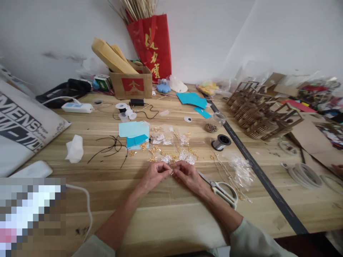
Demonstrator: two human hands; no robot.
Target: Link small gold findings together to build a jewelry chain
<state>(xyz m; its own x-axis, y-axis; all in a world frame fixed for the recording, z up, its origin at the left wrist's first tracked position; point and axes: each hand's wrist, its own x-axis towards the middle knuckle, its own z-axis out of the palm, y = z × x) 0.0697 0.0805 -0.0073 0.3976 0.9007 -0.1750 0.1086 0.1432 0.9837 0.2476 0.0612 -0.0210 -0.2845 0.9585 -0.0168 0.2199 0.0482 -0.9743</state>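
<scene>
My left hand (155, 175) and my right hand (188, 175) meet fingertip to fingertip, both closed in a pinch. Between them is a small shiny piece (172, 172), too tiny to make out fully, with a thin thread (170, 192) hanging below. Just beyond my fingers lie gold beads (154, 150) and clear, silvery beads (187, 156) in loose piles. Scissors (224, 192) with pale handles rest beside my right wrist, blades partly hidden by it. A beaded chain (223, 164) lies further right.
A wire spool (222, 141) and a jar of beads (211, 127) stand right of the piles. Black cords (111, 146) and blue cards (134, 129) lie left. A dark strip (249, 164) crosses the table. Another person's hand (338, 170) shows at the right edge.
</scene>
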